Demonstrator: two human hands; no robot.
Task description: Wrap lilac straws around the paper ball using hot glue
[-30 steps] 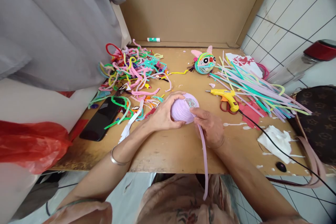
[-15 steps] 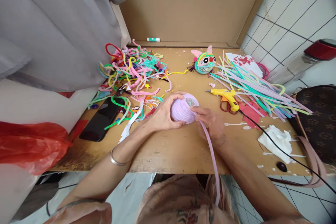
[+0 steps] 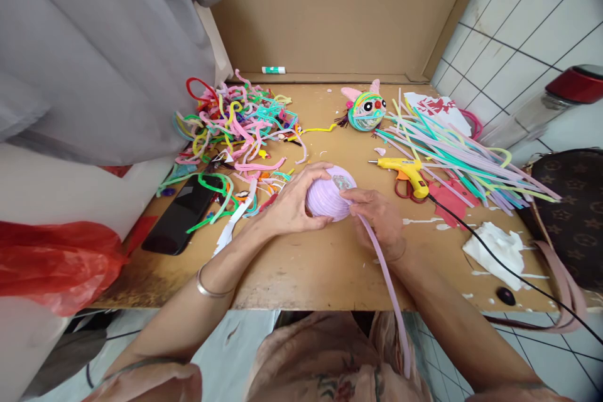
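A ball wrapped in lilac pipe cleaner (image 3: 325,200) is held over the middle of the table. A small uncovered patch, greyish and see-through, shows on its upper right side. My left hand (image 3: 298,201) curls round the ball's left side, thumb below and fingers above. At the right side of the ball, my right hand (image 3: 377,218) pinches a lilac pipe cleaner (image 3: 385,273) against the surface. The strip's loose end hangs down past the table edge toward my lap. My right fingertips partly hide where strip and ball meet.
A yellow glue gun (image 3: 406,174) lies on the right, its black cord trailing off. Behind it are loose pipe cleaners (image 3: 452,151) and a decorated ball with pink ears (image 3: 366,112). A tangled pipe-cleaner pile (image 3: 240,119) and a black phone (image 3: 181,217) lie left. A tissue (image 3: 494,252) sits right.
The hanging end of the lilac pipe cleaner has swung slightly to the right. Both hands keep nearly the same hold on the ball.
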